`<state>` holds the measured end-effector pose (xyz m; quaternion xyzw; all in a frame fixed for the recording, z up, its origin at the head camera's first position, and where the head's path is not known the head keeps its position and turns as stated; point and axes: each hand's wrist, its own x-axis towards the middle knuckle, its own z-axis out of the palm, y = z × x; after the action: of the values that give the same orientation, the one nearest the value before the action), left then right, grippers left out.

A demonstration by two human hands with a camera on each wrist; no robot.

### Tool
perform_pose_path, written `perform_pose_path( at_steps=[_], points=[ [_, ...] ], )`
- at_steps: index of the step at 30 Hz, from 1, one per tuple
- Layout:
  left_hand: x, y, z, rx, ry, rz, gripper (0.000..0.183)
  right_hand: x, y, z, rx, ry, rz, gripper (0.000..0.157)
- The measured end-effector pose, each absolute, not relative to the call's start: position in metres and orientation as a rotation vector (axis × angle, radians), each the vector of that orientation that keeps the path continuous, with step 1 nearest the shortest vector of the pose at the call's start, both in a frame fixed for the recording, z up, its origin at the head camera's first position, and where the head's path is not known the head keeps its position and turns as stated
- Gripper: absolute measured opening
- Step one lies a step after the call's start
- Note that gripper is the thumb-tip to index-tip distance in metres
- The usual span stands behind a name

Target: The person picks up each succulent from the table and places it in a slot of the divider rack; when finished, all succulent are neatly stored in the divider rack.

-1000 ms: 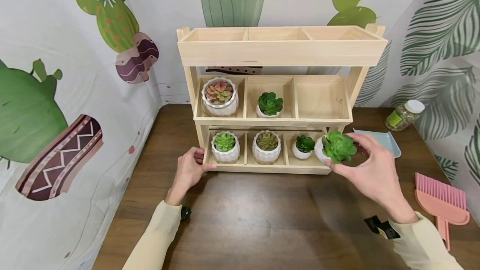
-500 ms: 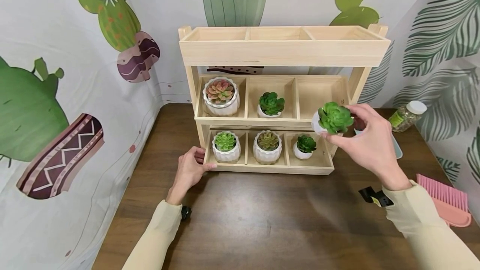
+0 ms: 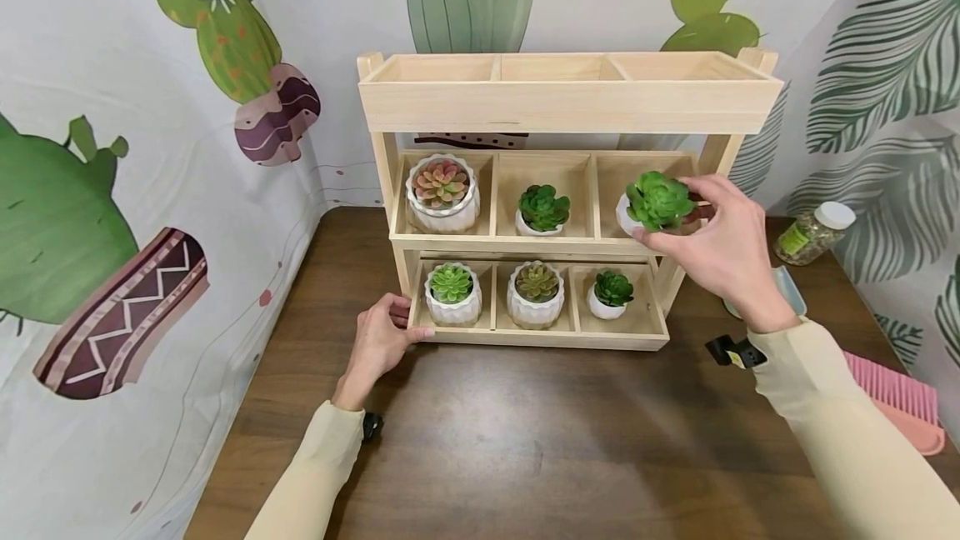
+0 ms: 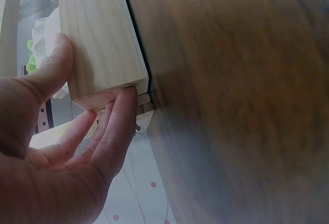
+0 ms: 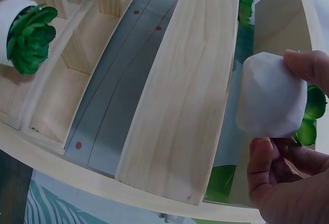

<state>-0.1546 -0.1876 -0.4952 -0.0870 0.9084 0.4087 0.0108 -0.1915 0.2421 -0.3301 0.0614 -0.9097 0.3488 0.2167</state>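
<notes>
A three-tier wooden plant shelf [image 3: 567, 107] stands on the table. My right hand [image 3: 723, 244] pinches the small white pot of a bright green succulent [image 3: 660, 202] between thumb and fingers, in front of the middle tier's right compartment. From the right wrist view, the pot's smooth white base [image 5: 272, 95] faces the camera, tilted. My left hand [image 3: 382, 344] grips the left end of the bottom tray [image 3: 540, 338]; the left wrist view has the thumb at its upper edge and fingertips against its end face [image 4: 105, 96]. Beside the held plant, a dark green succulent [image 3: 543, 208] occupies the middle compartment.
A pink succulent [image 3: 441, 184] sits at the middle tier's left. The bottom tray bears a light green succulent [image 3: 452, 290], an olive one [image 3: 536, 290] and a small dark one [image 3: 611, 293]. At right are a jar [image 3: 814, 233], a blue dustpan [image 3: 789, 288] and a pink brush [image 3: 900, 398].
My right hand has lifted the potted succulent from beside the bottom tray up to the middle tier's right compartment. My left hand keeps its grip on the tray end.
</notes>
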Motion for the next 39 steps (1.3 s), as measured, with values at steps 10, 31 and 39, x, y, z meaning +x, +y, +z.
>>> perform_pose_path(
  at_steps=[10,31,39],
  points=[
    [-0.154,-0.188,-0.495,-0.274,2.829,1.278,0.056,-0.213,0.241,-0.333,0.121,-2.609,0.947,0.070],
    [-0.154,-0.189,-0.496,-0.259,2.834,1.285,0.055,-0.232,0.238,-0.334,0.180,-2.768,0.864,0.065],
    [-0.155,-0.188,-0.495,-0.261,2.825,1.294,0.055,-0.237,0.237,-0.333,0.165,-2.813,0.843,0.066]
  ],
)
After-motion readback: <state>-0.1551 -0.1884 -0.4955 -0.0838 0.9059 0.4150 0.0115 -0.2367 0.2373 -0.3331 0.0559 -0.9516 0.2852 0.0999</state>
